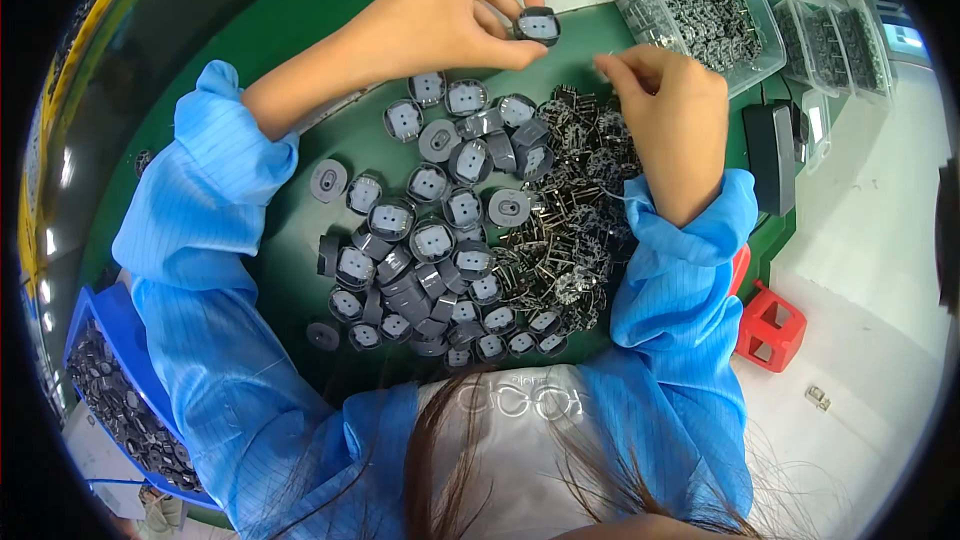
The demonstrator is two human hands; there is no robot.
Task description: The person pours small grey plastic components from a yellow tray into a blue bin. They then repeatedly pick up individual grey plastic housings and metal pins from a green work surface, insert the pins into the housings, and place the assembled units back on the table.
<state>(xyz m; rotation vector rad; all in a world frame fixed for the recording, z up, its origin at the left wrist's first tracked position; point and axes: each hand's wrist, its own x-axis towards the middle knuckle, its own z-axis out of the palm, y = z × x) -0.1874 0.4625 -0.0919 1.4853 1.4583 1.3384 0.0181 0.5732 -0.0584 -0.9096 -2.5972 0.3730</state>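
Observation:
My left hand is raised over the far side of the green work surface, its thumb and fingers closed on a dark grey plug housing with a light grey face. Nearby, to the right, my right hand is pinched. Something tiny may be at its fingertips, too small to make out. Below my left hand lies a heap of similar housings, some face up and others on their sides. Metal pin parts are piled against the heap's right side, partly under my right forearm.
A clear plastic box full of metal parts stands at the far right, beside smaller clear trays. A blue bin of dark parts is at the left. Right of the table are a black box and a red stool.

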